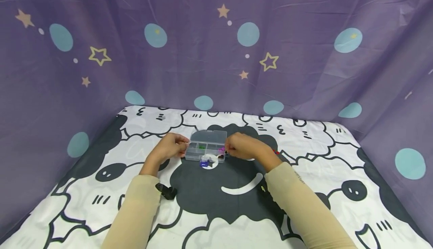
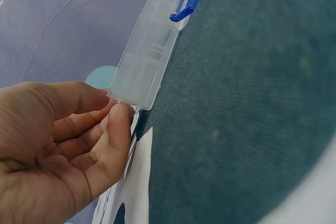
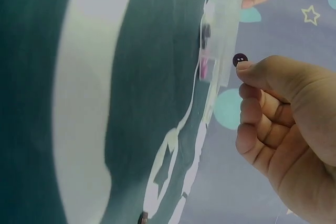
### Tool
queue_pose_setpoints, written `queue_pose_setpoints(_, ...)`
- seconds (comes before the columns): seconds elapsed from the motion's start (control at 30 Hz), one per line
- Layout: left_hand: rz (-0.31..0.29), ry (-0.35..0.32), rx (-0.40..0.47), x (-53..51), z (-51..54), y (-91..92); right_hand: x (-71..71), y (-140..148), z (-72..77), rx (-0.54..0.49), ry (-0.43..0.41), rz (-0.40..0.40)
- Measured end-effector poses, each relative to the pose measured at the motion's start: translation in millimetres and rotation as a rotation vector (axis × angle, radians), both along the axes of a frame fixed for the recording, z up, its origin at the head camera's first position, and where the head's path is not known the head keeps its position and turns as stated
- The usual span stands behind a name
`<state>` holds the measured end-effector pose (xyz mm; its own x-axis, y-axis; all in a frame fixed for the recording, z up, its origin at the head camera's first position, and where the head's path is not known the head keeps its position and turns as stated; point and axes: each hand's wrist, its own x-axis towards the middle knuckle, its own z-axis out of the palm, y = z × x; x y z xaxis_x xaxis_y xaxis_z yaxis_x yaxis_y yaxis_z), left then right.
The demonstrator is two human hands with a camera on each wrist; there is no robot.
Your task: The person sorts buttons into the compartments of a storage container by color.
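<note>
A purple curtain (image 1: 203, 65) (starry) hangs behind cartoon-print cloth (image 1: 199, 192).

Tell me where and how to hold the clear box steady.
I'd pinch the clear box by its left end, coming from the left, where the left hand holds it: that end is short and upright, leaving the open compartments to the right hand.
</note>
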<state>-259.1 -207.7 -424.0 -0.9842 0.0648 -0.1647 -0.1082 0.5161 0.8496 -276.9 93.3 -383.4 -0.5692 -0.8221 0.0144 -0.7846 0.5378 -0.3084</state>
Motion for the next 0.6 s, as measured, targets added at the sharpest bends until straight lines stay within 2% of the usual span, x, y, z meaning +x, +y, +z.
queue_pose_setpoints(0.33, 0.009, -0.003, 0.002, -0.3, 1.7, 0.7, 4.4, -14, 2.1, 0.009, -0.013, 0.000)
queue_pose_setpoints(0.6, -0.035, 0.030, 0.006, 0.3, 0.0, -0.9, 3.2, -8, -2.5, -0.013, -0.014, -0.009)
